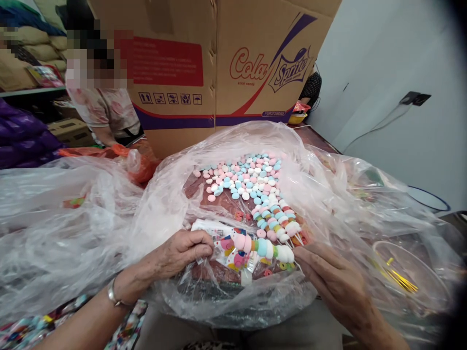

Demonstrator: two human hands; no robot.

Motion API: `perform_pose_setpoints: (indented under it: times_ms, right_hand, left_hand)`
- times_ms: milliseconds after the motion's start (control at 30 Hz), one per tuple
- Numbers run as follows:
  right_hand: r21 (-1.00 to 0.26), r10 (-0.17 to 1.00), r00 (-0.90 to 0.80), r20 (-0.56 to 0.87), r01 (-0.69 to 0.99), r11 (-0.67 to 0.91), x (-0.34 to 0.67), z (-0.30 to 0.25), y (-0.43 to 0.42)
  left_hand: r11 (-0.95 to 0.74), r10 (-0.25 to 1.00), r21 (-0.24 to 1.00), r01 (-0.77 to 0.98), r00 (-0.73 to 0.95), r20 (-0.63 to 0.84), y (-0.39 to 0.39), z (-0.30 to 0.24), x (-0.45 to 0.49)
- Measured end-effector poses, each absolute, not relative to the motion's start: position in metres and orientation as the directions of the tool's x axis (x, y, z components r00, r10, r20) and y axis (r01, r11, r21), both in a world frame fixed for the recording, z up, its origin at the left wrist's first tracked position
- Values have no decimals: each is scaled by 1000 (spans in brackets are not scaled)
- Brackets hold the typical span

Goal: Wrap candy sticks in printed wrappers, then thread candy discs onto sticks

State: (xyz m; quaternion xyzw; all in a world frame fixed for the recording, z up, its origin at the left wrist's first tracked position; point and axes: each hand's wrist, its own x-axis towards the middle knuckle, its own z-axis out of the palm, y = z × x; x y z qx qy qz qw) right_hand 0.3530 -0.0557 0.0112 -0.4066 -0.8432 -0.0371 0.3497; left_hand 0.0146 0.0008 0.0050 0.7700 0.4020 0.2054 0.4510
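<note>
In my right hand [337, 277] is a candy skewer [262, 247], gripped at its right end, with pink, blue, white and gummy-coloured sweets threaded in a row. My left hand [178, 255] pinches the edge of a clear wrapper [237, 260] printed with bright coloured shapes. The skewer's left end overlaps that wrapper; I cannot tell whether it is inside. Just beyond my right hand, several finished skewers [279, 221] lie side by side with white sticks pointing towards me. Loose pastel sweets [246, 177] spread behind them on the table [197, 187].
Clear plastic sheeting [168, 194] surrounds the work spot. A large cardboard box [219, 73] stands behind it. On the right, a clear round tub [412, 277] holds gold twist ties [403, 281]. Another person [105, 107] works at the far left beside an orange bag [146, 163].
</note>
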Motion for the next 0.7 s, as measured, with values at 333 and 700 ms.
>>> perform_pose_setpoints:
  times_ms: [333,700]
  right_hand:
    - [-31,562,-515,647,719,694,358,25,-51]
    - [-78,565,-517,643,690,720,352,16,-53]
  left_hand:
    - [-300,733,835,462,672,-109,9,8,14]
    - [-220,762,881,419,638,-114,10,3,12]
